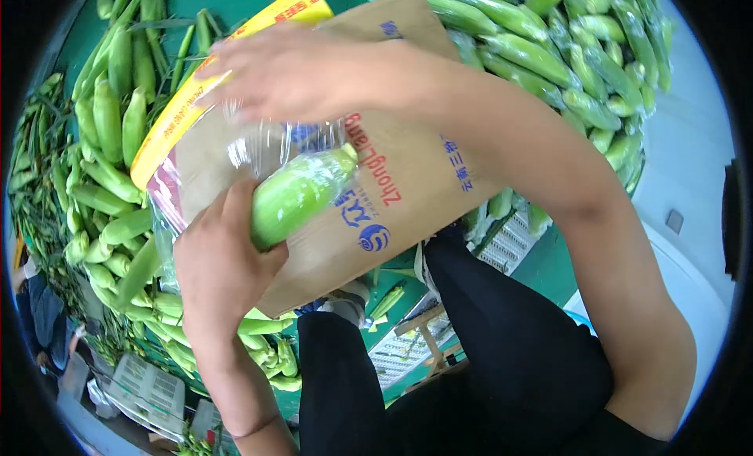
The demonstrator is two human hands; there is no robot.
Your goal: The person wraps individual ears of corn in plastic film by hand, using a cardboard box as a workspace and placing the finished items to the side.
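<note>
In my left hand [223, 256] is a green ear of corn in its husk [294, 197], gripped at its thick end. Clear plastic film [256, 144] covers part of the ear and stretches up towards a long yellow printed strip [170, 121]. My right hand [294, 74], blurred, is over the film and the strip with its fingers spread. Whether those fingers pinch the film is not clear. Beneath both hands a brown paper sack [412, 156], bearing writing, lies across my knees.
Unwrapped husked corn [106, 121] is heaped on the left. Film-wrapped ears [565, 62] are piled at the upper right. White plastic crates [147, 385] stand at the lower left, near another person [44, 315]. A perforated white panel [509, 241] lies by my knee.
</note>
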